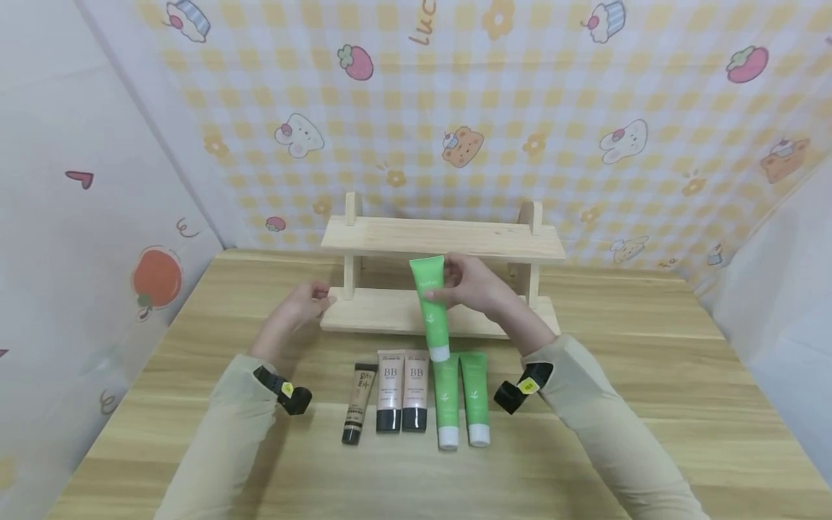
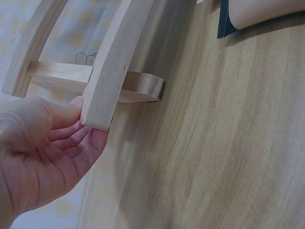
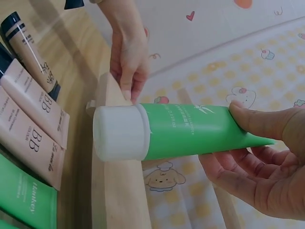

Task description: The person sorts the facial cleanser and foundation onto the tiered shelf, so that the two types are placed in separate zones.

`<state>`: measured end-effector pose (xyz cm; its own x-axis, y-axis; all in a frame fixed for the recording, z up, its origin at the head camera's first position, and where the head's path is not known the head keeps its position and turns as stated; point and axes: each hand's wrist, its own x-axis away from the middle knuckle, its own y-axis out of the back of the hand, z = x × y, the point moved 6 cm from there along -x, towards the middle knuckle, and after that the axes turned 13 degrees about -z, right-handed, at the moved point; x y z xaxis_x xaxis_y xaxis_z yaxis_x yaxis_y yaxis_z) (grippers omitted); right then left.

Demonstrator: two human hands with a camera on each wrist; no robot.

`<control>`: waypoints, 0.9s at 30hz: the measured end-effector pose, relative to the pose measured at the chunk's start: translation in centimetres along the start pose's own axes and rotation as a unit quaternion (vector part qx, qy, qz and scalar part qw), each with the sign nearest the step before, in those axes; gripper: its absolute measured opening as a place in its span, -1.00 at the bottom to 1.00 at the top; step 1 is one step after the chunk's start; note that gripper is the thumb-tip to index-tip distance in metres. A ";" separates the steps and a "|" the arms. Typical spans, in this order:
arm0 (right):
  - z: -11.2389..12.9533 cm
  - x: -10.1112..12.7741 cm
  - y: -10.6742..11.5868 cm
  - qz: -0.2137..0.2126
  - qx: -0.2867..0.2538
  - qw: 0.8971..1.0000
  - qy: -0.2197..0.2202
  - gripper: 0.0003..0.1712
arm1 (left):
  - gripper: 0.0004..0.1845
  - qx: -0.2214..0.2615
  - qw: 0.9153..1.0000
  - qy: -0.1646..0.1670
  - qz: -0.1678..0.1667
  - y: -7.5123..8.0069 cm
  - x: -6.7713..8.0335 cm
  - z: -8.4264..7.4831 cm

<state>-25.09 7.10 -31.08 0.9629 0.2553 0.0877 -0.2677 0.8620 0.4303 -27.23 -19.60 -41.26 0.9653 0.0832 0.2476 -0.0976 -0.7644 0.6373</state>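
My right hand [image 1: 479, 287] holds a green squeeze tube [image 1: 432, 307] with a white cap, pinched between thumb and fingers near its flat crimped end. The tube points cap-down in front of a two-tier wooden shelf [image 1: 442, 237], above the lower board. In the right wrist view the tube's white cap [image 3: 119, 132] faces left, away from the palm. At the shelf's left side, my left hand [image 1: 299, 309] grips the end of the lower board [image 2: 102, 102], thumb on one face and fingers underneath.
On the table [image 1: 617, 404] before the shelf lies a row of tubes: a slim tan tube [image 1: 360, 401] with a black cap, two pinkish BB cream tubes [image 1: 390, 383] and two green tubes [image 1: 477, 393]. Behind the shelf hangs a yellow checked cloth [image 1: 416, 94].
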 end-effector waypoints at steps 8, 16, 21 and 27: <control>1.2 -0.8 -0.1 -0.015 0.000 1.000 -0.001 -0.48 | -0.49 0.003 1.000 -0.004 0.001 -0.1 -0.1 0.2; 3.0 -2.0 0.3 -0.045 0.010 0.999 0.015 -0.52 | -0.47 0.002 1.000 -0.005 -0.001 0.0 -0.1 0.0; 4.0 -2.4 0.5 -0.066 0.041 0.996 0.040 -0.50 | -0.48 -0.007 1.000 -0.008 -0.006 0.1 -0.2 -0.1; 4.8 -3.0 0.6 -0.085 0.016 0.995 0.042 -0.48 | -0.49 -0.009 1.000 -0.002 -0.004 0.1 -0.1 0.2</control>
<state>-27.95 4.75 -26.72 0.9875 0.1435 -0.0647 -0.0979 0.8818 0.4614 -27.28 -19.79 -41.39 0.9668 0.0873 0.2400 -0.0939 -0.7526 0.6518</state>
